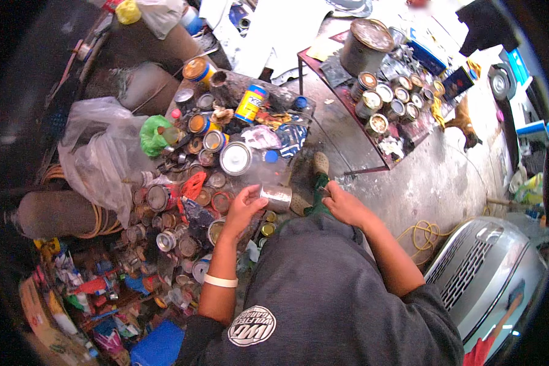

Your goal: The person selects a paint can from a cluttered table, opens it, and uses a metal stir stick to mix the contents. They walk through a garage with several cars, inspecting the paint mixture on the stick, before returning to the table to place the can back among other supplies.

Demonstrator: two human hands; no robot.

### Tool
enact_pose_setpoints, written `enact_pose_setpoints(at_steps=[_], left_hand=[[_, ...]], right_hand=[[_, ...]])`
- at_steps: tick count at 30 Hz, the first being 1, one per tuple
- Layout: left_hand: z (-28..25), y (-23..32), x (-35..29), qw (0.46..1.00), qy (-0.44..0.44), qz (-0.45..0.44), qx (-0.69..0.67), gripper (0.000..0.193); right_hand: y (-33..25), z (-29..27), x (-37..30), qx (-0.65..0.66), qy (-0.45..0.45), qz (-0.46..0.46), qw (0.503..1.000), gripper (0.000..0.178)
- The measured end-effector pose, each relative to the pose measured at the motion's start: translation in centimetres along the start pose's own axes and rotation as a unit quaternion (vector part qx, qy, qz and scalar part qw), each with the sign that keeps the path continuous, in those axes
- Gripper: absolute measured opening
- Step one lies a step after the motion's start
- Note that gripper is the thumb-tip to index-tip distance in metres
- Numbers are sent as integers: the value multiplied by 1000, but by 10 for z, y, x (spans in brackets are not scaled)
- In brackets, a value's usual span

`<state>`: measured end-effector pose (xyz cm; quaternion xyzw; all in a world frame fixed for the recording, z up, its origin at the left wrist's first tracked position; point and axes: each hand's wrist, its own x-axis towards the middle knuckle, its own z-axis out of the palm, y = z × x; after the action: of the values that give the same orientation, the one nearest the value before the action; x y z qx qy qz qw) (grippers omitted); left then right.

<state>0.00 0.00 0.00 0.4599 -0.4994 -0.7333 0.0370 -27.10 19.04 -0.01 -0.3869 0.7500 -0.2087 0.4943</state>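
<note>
In front of my body, my left hand (248,206) is closed round one end of a small silvery metal can (277,196), which is tipped onto its side. To the right of the can, apart from it, my right hand (343,205) is curled shut. A thin end of something sticks out between its thumb and fingers, too small to name. Beyond the can, at the near edge of a cluttered bench, stand a large round tin with a pale lid (235,158) and a blue cap (271,157). A yellow and blue can (251,102) lies tilted farther back.
Many paint tins crowd the left, with a clear plastic bag (97,146) and a grey cylinder (61,214). A metal table (341,137) at the back right bears a big bucket (367,46) and tins. At right are a silver car bumper (488,262), a yellow hose (426,231) and another person's arm (503,320).
</note>
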Motion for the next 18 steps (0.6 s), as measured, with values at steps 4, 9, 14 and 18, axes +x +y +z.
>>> enact_pose_setpoints(at_steps=[4,9,14,18], left_hand=[[27,3,4,969,77,105,212,67],[47,0,17,867,148,201,431,69],[39,-8,30,820,218,158,504,73],[22,-50,59,795,252,156,528,78]], right_hand=[[12,-4,-4,-7,9,-79,997,31],[2,-6,7,-1,-1,-73,997,28],[-2,10,35,-26,7,-123,992,32],[-15,38,73,60,-22,-89,994,34]])
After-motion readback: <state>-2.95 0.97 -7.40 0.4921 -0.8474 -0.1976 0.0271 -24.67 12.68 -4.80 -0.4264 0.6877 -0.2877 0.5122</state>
